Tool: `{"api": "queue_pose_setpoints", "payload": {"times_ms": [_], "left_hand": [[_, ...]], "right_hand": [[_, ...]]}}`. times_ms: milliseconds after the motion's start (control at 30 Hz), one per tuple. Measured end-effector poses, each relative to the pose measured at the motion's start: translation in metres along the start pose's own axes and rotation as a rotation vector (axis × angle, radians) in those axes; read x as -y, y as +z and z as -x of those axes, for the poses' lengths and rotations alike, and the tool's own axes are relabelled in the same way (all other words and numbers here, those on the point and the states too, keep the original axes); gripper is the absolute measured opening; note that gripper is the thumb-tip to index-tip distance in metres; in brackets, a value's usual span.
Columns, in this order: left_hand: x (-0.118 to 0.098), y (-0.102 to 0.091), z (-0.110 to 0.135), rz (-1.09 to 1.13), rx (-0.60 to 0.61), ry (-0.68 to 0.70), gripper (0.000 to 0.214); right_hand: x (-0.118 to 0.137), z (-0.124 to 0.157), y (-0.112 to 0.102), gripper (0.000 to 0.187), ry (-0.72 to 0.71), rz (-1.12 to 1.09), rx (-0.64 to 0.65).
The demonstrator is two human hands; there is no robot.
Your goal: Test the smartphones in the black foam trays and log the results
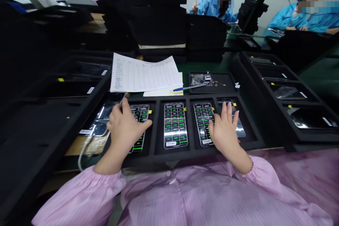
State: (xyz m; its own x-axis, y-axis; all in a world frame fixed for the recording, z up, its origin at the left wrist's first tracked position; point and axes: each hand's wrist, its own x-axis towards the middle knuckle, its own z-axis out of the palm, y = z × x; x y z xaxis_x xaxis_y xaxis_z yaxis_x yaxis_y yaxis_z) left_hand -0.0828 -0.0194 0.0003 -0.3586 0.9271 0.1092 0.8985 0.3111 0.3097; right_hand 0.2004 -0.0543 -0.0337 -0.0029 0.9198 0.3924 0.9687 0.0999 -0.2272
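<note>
My left hand (125, 123) is open, thumb stretched to the right, over the leftmost lit phone (139, 146) in the black foam tray (156, 127). Its fingertips lie by the upper edge of a dark-screened phone (99, 118), into which a white cable (84, 150) runs; whether they touch it I cannot tell. My right hand (225, 127) lies open, fingers spread, over a dark phone (240, 129) in the right-hand compartment. Between my hands, a phone (175, 125) and another phone (202, 120) display grids of green text; my right thumb partly covers the latter.
Behind the tray lie a printed sheet (143, 74), a blue pen (189, 87) and a small tray (226, 78) with tiny parts. Phone trays flank me, including the right tray (291, 109). Tall black tray stacks (156, 17) stand behind. Several people in pink or blue (206, 3) sit beyond.
</note>
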Motion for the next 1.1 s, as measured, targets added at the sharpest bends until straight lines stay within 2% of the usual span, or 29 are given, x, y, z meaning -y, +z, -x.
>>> {"api": "queue_pose_setpoints", "payload": {"times_ms": [233, 367, 433, 533, 633, 833, 967, 1100], "left_hand": [[0.0, -0.004, 0.002, 0.025, 0.024, -0.016, 0.106], [-0.024, -0.012, 0.011, 0.105, -0.038, 0.227, 0.089], [-0.044, -0.012, 0.015, 0.13, 0.019, 0.354, 0.082], [-0.072, -0.005, 0.016, 0.115, 0.139, 0.471, 0.08], [-0.087, 0.009, 0.014, 0.112, 0.164, 0.538, 0.079], [-0.09, 0.03, 0.013, 0.093, 0.203, 0.554, 0.081], [-0.09, 0.035, 0.015, 0.122, 0.19, 0.571, 0.083], [-0.092, 0.036, 0.014, 0.099, 0.219, 0.525, 0.087]], "right_hand": [[-0.006, -0.001, 0.01, 0.036, 0.133, -0.179, 0.064], [-0.003, 0.002, 0.007, 0.032, 0.123, -0.152, 0.0], [-0.003, 0.003, 0.007, 0.031, 0.111, -0.143, -0.017], [-0.006, 0.003, 0.008, 0.029, 0.094, -0.194, -0.015], [-0.009, 0.003, 0.009, 0.027, 0.084, -0.256, -0.008], [-0.013, 0.003, 0.005, 0.03, 0.092, -0.312, 0.046], [-0.012, 0.004, 0.003, 0.031, 0.115, -0.323, 0.062], [-0.01, 0.004, 0.003, 0.03, 0.11, -0.314, 0.054]]}}
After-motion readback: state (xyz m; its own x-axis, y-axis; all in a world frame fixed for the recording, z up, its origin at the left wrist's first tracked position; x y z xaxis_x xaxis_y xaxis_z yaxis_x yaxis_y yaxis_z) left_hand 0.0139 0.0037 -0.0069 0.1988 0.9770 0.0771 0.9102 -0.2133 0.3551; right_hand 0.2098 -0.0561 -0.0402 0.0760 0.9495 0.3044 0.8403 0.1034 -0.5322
